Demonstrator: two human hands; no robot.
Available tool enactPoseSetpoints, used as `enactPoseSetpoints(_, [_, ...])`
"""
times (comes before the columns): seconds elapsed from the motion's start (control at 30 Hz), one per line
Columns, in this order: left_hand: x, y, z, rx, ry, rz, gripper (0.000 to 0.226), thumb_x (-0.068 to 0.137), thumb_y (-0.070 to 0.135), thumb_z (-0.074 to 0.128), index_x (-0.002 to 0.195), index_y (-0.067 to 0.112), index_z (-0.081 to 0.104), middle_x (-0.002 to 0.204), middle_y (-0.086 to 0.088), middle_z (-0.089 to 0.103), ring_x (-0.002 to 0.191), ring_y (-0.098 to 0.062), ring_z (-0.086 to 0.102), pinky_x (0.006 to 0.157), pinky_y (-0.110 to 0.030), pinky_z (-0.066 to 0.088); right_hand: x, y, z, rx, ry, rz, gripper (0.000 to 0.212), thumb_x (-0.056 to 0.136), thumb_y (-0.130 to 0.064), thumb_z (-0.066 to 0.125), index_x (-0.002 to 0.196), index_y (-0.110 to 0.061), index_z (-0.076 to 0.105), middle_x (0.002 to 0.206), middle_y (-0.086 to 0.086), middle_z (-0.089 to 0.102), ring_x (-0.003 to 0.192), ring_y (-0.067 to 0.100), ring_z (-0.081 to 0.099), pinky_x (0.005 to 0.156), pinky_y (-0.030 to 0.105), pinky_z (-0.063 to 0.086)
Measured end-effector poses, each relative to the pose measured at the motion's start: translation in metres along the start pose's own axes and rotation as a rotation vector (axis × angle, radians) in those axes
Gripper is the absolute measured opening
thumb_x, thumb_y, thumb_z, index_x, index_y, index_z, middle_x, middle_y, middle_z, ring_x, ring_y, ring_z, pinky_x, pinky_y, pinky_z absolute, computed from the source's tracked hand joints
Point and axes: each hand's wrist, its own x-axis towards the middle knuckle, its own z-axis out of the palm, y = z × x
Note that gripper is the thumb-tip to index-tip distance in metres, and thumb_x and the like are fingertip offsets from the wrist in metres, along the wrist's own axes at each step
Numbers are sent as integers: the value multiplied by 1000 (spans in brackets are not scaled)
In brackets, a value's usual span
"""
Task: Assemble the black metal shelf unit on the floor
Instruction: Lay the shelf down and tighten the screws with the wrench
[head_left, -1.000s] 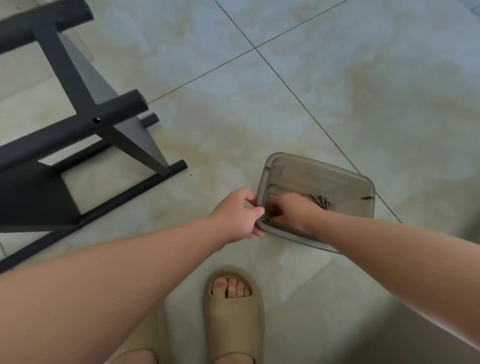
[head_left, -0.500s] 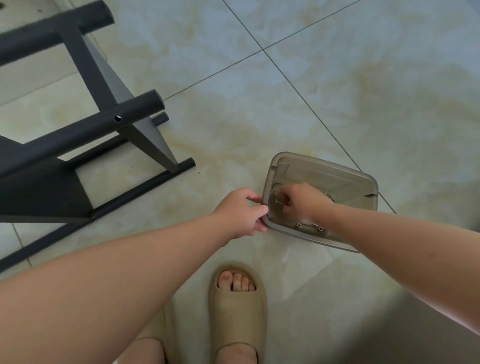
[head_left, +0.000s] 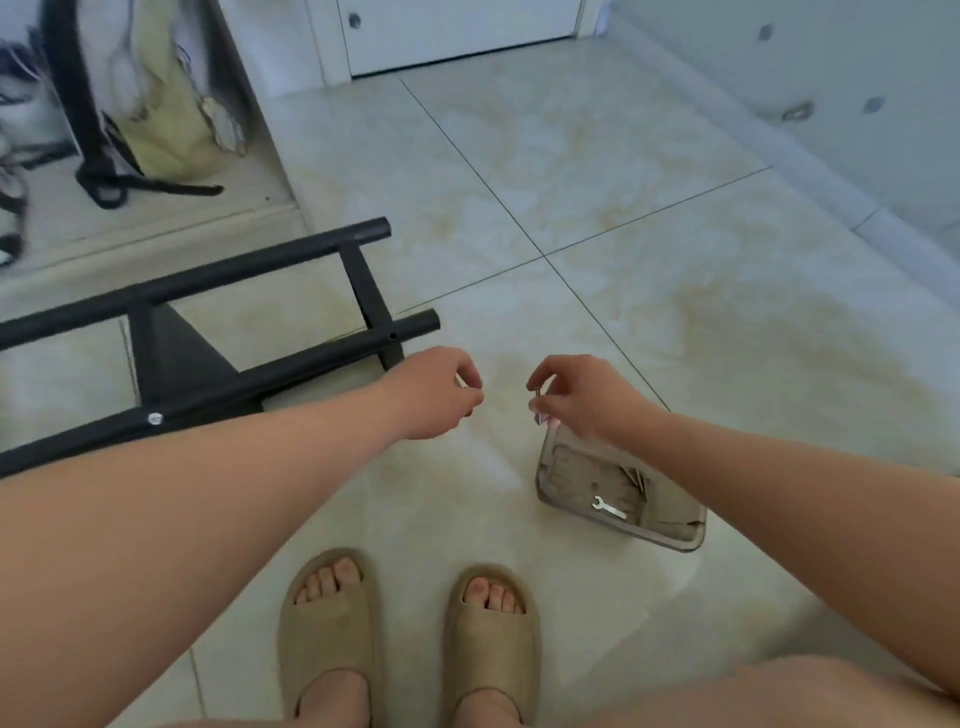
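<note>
The black shelf frame is seen lying on its side on the tiled floor at the left of the head view, with two long tubes joined by a short crossbar and a dark panel. A pale fastener is set in the nearer tube, and a small hole is seen close to that tube's open end. Just right of that end, the left hand is held above the floor, its fingers curled and thumb pressed to forefinger. A pale sliver shows at the fingertips, perhaps a small fastener, though this cannot be told for certain. A short gap is kept between the two hands. A screw is pinched upright between the thumb and fingers of the right hand, which is raised over the near corner of a clear tray set on the floor. A small wrench and a few more metal pieces are left inside the tray. Two tan sandals are planted on the tiles below the hands.
</note>
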Motion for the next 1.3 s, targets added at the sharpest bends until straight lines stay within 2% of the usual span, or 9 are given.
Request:
enactPoseSetpoints(0.13, [-14,-10,-50,-93,337,8,8,95,25,54,91,27,61,84,10,63,75,-11,61,60,-24,41,0,-68,-5,104,107,-71,10,89,-16,70,81,-18,66,73,-2,74,62,8,63,66,33,56])
enactPoseSetpoints(0.27, [-12,-43,-75,-94,547,-93,8,98,27,49,99,24,56,95,6,60,83,-14,58,65,-31,47,11,-116,6,195,198,-62,14,88,-14,68,78,-22,63,70,-4,65,55,12,54,44,20,39])
enactPoseSetpoints(0.4, [-2,-66,-82,-19,402,-175,33,100,36,49,128,17,52,119,-2,58,108,-25,55,92,-41,49,18,-123,22,271,193,2,13,85,-7,61,81,-18,64,55,-12,62,58,17,55,44,22,40])
enactPoseSetpoints(0.63, [21,-68,-89,-155,207,-135,33,100,40,46,82,15,60,56,1,49,59,-21,41,58,-30,32,28,-111,29,426,119,6,7,84,-1,67,85,-7,70,68,1,70,63,12,64,79,41,61])
enactPoseSetpoints(0.77, [36,-60,-86,-260,96,-151,33,101,33,50,94,5,65,72,-9,70,57,-20,60,61,-28,51,33,-111,34,455,118,-13,4,85,0,68,87,-3,70,83,17,73,67,15,66,78,40,60])
enactPoseSetpoints(0.87, [42,-59,-82,-219,64,-218,37,97,47,48,92,14,63,66,-8,71,41,-14,59,62,-28,45,36,-110,37,421,133,-22,5,85,-1,67,87,-5,70,85,16,73,67,14,66,77,40,60])
enactPoseSetpoints(1.03, [52,-53,-83,-248,142,-283,43,91,54,54,96,14,68,60,-3,72,73,-18,65,70,-33,46,37,-105,38,425,167,-22,6,85,-1,67,87,-6,70,82,15,73,66,14,66,79,42,60])
enactPoseSetpoints(1.13, [56,-55,-83,-248,165,-275,41,91,48,60,102,9,67,85,-8,73,86,-24,62,78,-34,47,36,-103,38,427,166,-36,6,85,-1,68,86,-7,70,81,15,73,68,15,67,80,42,61])
enactPoseSetpoints(1.3, [54,-64,-83,-269,183,-268,40,91,47,63,102,8,62,94,-6,62,78,-20,55,72,-33,43,36,-104,40,436,130,-52,9,84,-1,71,82,-10,70,76,11,73,69,16,68,83,45,62])
